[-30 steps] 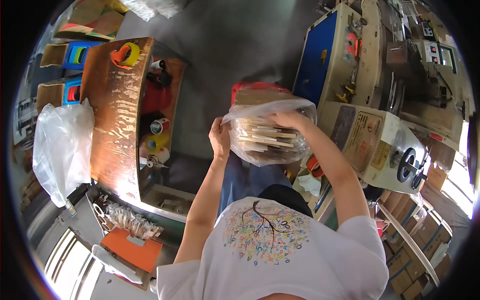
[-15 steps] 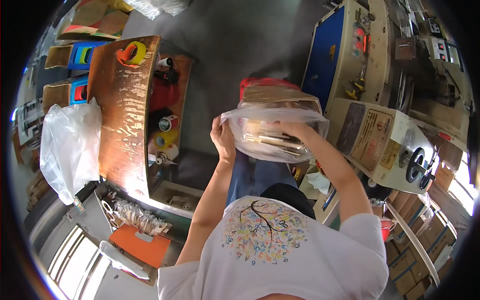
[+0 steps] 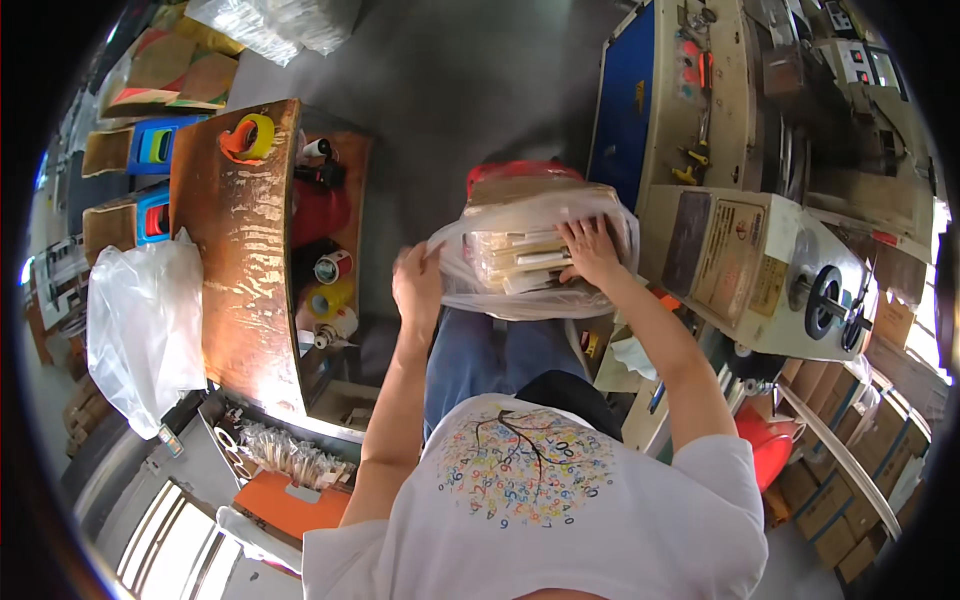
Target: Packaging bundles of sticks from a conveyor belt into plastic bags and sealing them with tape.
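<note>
In front of my lap stands a cardboard box (image 3: 500, 190) with a clear plastic bag (image 3: 462, 295) opened over it. Inside the bag lie several pale, flat, stick-like bundles (image 3: 515, 262), stacked in rows; their exact kind is not clear. My left hand (image 3: 416, 285) is closed at the bag's left edge, pinching the film. My right hand (image 3: 592, 248) reaches in from the right and lies with fingers spread on top of the bundles, holding nothing.
Something red (image 3: 520, 170) shows behind the box. To the left, a worn wooden cabinet (image 3: 235, 270) carries tape rolls (image 3: 250, 137). A cream machine (image 3: 770, 270) with a black handwheel (image 3: 823, 302) stands close on the right. Another plastic bag (image 3: 145, 330) hangs beyond the cabinet.
My right hand has come out from deeper in the bag and now lies flat on the bundles. My left hand has shifted left and slightly down, still at the bag's edge.
</note>
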A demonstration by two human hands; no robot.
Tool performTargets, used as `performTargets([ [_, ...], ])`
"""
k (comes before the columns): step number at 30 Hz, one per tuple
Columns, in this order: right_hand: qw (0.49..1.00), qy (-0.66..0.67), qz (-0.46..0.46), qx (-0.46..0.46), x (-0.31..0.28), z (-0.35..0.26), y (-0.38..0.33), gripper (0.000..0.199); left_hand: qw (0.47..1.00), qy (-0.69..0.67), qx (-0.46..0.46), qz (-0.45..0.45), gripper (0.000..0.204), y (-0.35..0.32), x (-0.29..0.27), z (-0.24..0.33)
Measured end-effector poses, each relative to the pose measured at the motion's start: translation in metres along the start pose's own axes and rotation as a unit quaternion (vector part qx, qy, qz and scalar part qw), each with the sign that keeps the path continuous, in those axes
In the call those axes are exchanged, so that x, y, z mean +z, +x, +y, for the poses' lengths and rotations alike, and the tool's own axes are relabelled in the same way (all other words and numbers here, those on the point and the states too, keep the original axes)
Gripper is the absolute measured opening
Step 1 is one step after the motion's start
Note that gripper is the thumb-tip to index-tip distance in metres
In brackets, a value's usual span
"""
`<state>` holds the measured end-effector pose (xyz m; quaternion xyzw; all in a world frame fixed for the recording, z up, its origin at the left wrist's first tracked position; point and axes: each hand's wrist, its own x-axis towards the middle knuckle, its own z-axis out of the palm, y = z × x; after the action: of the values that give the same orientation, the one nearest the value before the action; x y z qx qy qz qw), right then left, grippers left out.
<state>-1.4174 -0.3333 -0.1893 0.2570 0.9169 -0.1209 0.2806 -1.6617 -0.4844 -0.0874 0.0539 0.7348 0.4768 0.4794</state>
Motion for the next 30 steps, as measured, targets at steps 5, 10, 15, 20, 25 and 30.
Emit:
performTargets([
  [5, 0.974, 0.123, 0.19, -0.011, -0.019, -0.012, -0.035, 0.092, 0.647, 0.652, 0.394, 0.042, 0.087, -0.003, 0.089, 0.055],
  [10, 0.968, 0.175, 0.18, -0.017, -0.014, -0.056, -0.088, 0.052, 0.705, 0.612, 0.352, -0.062, 0.056, 0.069, 0.13, -0.018],
  [15, 0.937, 0.04, 0.346, -0.027, -0.043, -0.066, -0.075, 0.016, 0.879, 0.377, 0.265, -0.121, 0.015, 0.034, 0.077, -0.027],
  [20, 0.884, -0.001, 0.401, -0.24, -0.125, -0.135, -0.041, 0.012, 0.854, 0.4, 0.3, -0.142, 0.044, -0.06, -0.052, 0.0],
  [25, 0.755, -0.025, 0.344, -0.557, -0.244, -0.274, -0.008, 0.012, 0.808, 0.502, 0.309, 0.013, 0.049, -0.124, -0.184, 0.007],
  [30, 0.624, -0.081, 0.295, -0.719, -0.335, -0.418, 0.03, 0.009, 0.793, 0.361, 0.437, 0.224, 0.037, -0.16, -0.31, 0.015],
])
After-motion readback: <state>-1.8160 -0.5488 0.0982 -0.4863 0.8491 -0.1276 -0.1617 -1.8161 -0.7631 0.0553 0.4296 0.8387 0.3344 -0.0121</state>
